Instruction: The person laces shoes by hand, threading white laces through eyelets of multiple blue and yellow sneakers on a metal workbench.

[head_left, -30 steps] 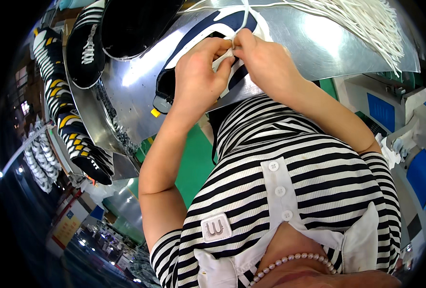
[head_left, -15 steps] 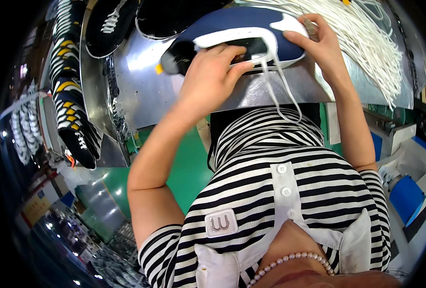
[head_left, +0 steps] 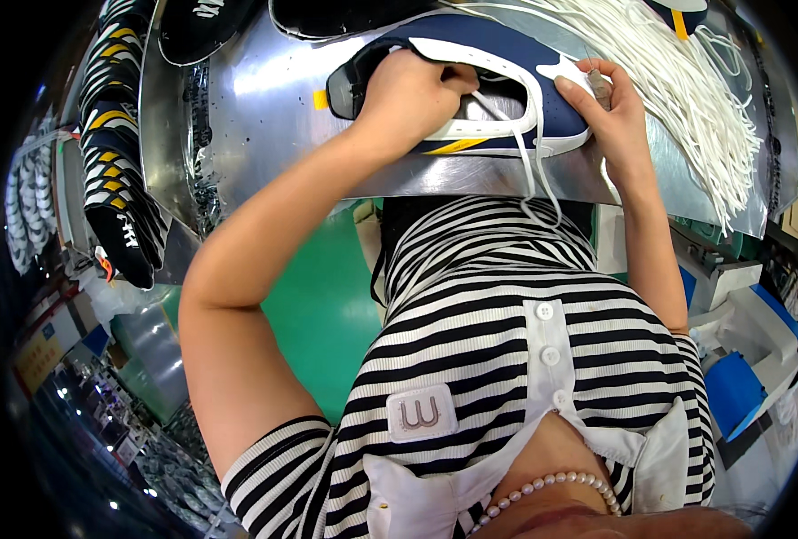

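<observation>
A navy-and-white sneaker (head_left: 562,117) with a yellow stripe lies across the metal table, its toe to the right. My left hand (head_left: 417,97) reaches into the shoe's opening, its fingers closed on a white shoelace (head_left: 527,171). That lace runs across the opening to the front eyelets, and a loop of it hangs over the table's near edge. At the toe, my right hand (head_left: 616,108) rests its thumb on the upper. Its bent fingers hold a small brownish tool (head_left: 599,87) with a thin wire-like tip.
A thick bundle of white laces (head_left: 686,135) spreads over the table's right side. Black shoes (head_left: 203,31) stand at the far left, beside a long row of stacked striped shoes (head_left: 111,171). Another shoe (head_left: 682,13) shows at the far right. The metal table's (head_left: 264,135) near edge is close to my body.
The sneaker has tilted so that its opening and yellow stripe show more. My left hand has gone deeper inside and now pinches the lace. My right hand stays at the toe.
</observation>
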A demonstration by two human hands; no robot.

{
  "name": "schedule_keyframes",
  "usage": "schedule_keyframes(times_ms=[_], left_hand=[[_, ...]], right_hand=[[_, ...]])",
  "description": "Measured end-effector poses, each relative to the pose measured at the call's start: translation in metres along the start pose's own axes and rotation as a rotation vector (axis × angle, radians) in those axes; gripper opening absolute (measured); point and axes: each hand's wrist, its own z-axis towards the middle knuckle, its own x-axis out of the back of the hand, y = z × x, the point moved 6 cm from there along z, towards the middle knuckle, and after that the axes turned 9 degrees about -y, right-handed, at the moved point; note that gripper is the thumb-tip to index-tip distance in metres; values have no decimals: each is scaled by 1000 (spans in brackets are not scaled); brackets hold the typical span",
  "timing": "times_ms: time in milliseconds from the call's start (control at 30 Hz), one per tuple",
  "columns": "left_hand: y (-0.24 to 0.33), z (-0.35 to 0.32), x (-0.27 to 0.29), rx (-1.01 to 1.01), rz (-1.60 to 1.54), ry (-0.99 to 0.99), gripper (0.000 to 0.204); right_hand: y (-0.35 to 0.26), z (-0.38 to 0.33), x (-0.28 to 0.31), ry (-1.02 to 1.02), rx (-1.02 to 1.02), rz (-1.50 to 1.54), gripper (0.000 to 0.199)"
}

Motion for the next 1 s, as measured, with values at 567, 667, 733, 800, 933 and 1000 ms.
schedule_keyframes(times_ms=[567, 667, 733, 800, 933, 1000], left_hand=[[-41, -92, 161, -11, 497, 723, 6], [-116, -176, 227, 390, 607, 844, 10], [-70, -125, 173, 167, 457, 768, 9], [8, -78, 111, -136, -6, 464, 10], [117, -43, 59, -631, -116, 43, 6], [97, -24, 67, -503, -54, 303, 9]], right_hand=[[0, -11, 46, 52, 97, 44, 46], [0, -11, 47, 6, 103, 21, 46], [14, -11, 51, 24, 60, -31, 45], [3, -11, 47, 133, 210, -411, 47], [-26, -12, 43, 245, 356, -914, 48], [-32, -16, 46, 333, 475, -927, 46]])
